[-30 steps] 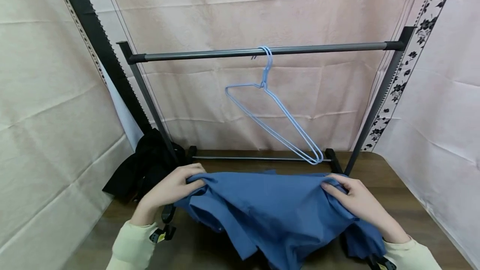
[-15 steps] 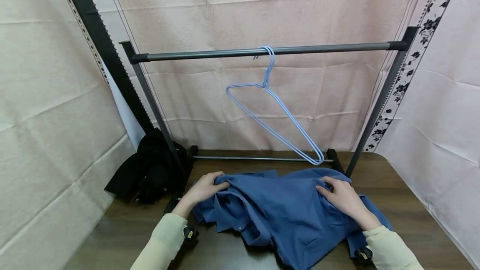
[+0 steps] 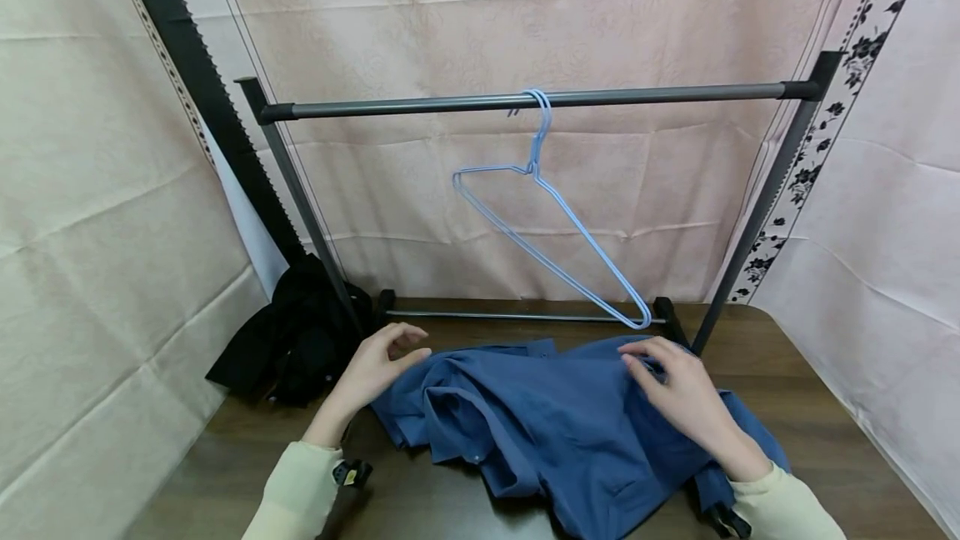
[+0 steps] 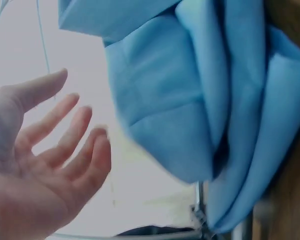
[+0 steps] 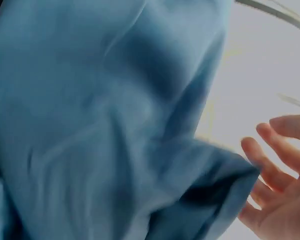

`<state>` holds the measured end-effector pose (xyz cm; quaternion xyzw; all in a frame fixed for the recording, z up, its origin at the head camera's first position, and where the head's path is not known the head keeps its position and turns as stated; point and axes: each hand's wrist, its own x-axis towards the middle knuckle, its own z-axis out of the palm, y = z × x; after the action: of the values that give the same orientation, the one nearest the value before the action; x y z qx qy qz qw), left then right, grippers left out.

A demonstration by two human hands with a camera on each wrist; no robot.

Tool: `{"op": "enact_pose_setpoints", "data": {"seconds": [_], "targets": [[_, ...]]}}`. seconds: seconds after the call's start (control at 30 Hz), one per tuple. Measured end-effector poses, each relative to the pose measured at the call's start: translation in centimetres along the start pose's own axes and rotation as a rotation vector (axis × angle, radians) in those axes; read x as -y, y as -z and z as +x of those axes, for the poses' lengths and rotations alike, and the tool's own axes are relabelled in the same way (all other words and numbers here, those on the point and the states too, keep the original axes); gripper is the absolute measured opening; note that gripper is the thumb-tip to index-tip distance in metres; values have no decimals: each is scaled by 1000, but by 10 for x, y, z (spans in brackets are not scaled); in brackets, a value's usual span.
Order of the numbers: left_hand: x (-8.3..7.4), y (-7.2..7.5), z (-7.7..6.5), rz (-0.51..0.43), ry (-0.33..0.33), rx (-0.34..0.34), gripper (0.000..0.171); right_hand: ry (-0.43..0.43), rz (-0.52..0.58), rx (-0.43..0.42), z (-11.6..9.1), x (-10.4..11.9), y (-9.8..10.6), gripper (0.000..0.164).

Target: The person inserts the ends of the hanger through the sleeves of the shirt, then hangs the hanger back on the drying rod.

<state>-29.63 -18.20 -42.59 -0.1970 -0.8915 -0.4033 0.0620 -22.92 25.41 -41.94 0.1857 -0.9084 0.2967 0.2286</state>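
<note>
A blue collared-looking shirt [image 3: 547,423] lies crumpled on the wooden table, its folds bunched toward the front. My left hand [image 3: 378,369] is raised just off the shirt's left end, fingers loosely bent with nothing between them. In the left wrist view the left hand [image 4: 55,150] shows an empty palm, apart from the blue cloth [image 4: 160,95]. Over the shirt's right side hovers my right hand [image 3: 678,394], its fingers relaxed. The right wrist view has the right hand [image 5: 280,175] with spread fingers beside a fold of the shirt [image 5: 115,125].
Light blue hangers [image 3: 577,227] hang from the bar [image 3: 420,106] of a dark metal rack behind the shirt. A black garment [image 3: 300,348] is heaped at the rack's left foot. Pale fabric walls [image 3: 112,232] enclose the wooden table [image 3: 757,373].
Both hands lowered the shirt onto the table and let go of it. The left hand then lifted away to the left; the right hand loosened in nearly the same place.
</note>
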Motion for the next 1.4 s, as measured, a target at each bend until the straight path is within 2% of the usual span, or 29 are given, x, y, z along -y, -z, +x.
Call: {"op": "enact_pose_setpoints", "data": {"seconds": [0.1, 0.2, 0.33, 0.5, 0.57, 0.63, 0.73, 0.8, 0.9, 1.0, 1.1, 1.23, 1.4], "targets": [[2, 6, -5, -18, -28, 105, 23, 11, 31, 136, -4, 14, -6, 22], [8, 6, -10, -33, -84, 228, 25, 45, 42, 257, -10, 22, -14, 34], [16, 0, -12, -52, -124, 349, 39, 130, 45, 389, -18, 27, -26, 48], [18, -12, -12, -28, -108, 489, 58, 177, 23, 593, -25, 27, -43, 62], [17, -14, -12, 2, -100, 535, 63, 198, -15, 630, -28, 26, -50, 60], [16, -15, -12, 19, -95, 559, 64, 230, -56, 627, -31, 24, -55, 55], [15, -16, -13, 10, -92, 553, 58, 279, -102, 587, -33, 21, -61, 47], [15, -17, -13, 7, -95, 527, 47, 303, -111, 557, -34, 20, -63, 41], [17, -19, -14, 20, -106, 489, 34, 325, -88, 521, -34, 19, -65, 32], [18, -18, -16, 32, -109, 455, 30, 331, -49, 498, -32, 19, -64, 26], [18, -16, -18, 23, -119, 421, 28, 307, -15, 502, -30, 20, -62, 24], [17, -11, -18, 1, -132, 369, 26, 233, 41, 510, -27, 23, -55, 21], [14, -3, -17, -55, -108, 330, 26, 159, 107, 446, -20, 31, -41, 24]]}}
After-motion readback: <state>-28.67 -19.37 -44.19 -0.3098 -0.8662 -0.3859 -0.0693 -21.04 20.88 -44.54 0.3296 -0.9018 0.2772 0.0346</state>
